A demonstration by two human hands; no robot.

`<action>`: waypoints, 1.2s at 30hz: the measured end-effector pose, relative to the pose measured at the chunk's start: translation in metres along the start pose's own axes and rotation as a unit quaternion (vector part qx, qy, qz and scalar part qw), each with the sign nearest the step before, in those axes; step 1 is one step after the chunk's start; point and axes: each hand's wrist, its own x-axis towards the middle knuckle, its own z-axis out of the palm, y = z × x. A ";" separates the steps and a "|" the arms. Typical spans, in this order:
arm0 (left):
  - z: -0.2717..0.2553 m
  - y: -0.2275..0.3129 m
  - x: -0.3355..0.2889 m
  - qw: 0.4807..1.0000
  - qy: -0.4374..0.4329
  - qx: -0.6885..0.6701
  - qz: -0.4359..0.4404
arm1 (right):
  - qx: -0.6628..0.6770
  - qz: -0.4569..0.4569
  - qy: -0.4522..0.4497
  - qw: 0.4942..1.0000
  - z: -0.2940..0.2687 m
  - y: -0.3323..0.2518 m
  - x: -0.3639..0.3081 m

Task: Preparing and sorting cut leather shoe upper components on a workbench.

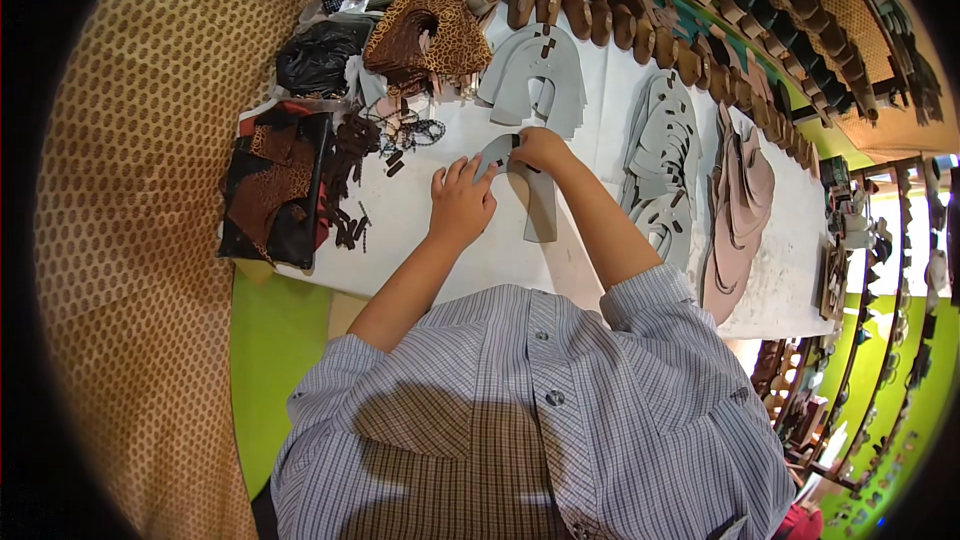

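A grey U-shaped shoe upper (541, 208) lies on the white-covered table in front of me. My left hand (462, 202) rests at its left arm, fingers stretched out and apart, the fingertips touching the grey material. At the top of the curve, the fingers of my right hand (543, 150) are pinched on a small dark brown strip (516, 143); the fingertips partly hide it. Just beyond the hands is a fanned stack of grey shoe uppers (562, 75), with a dark strip on its top. To the left lie bead chains (422, 130) and loose dark brown strips (352, 152).
Leopard-print uppers (425, 35) are stacked at the back left, beside a black plastic bag (318, 60). A dark box (275, 185) holds patterned pieces. More grey uppers (662, 145) and pink pieces (742, 195) lie to the right. Wooden shoe lasts (625, 25) line the far edge.
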 end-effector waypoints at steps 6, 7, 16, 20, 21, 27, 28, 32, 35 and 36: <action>0.011 -0.014 0.001 0.993 0.074 -0.040 -0.081 | -0.018 0.056 0.183 0.981 0.017 0.007 -0.038; 0.012 -0.015 0.003 0.993 0.059 -0.012 -0.101 | 0.002 0.079 0.184 0.980 0.022 0.013 -0.045; 0.014 -0.018 0.031 0.905 0.014 -0.386 -0.176 | 0.212 0.008 0.249 0.945 0.049 0.038 -0.080; 0.005 -0.008 0.043 0.960 -0.086 -0.204 -0.168 | 0.363 0.013 0.226 0.904 0.046 0.063 -0.094; 0.007 -0.013 0.044 0.953 -0.162 -0.206 -0.154 | 0.365 0.013 0.231 0.902 0.046 0.065 -0.099; 0.029 0.028 0.046 0.934 -0.180 -0.305 -0.039 | 0.515 -0.010 0.235 0.824 0.034 0.087 -0.142; 0.028 0.038 0.049 0.923 -0.172 -0.344 0.004 | 0.515 -0.011 0.240 0.823 0.028 0.092 -0.147; 0.041 0.066 0.085 0.748 -0.407 -0.517 -0.085 | 0.524 -0.058 0.210 0.824 -0.002 0.105 -0.177; 0.039 0.079 0.107 0.639 -0.475 -0.591 -0.129 | 0.509 -0.026 0.309 0.803 -0.025 0.124 -0.187; 0.036 0.093 0.114 0.567 -0.486 -0.637 -0.190 | 0.508 -0.025 0.315 0.801 -0.033 0.137 -0.188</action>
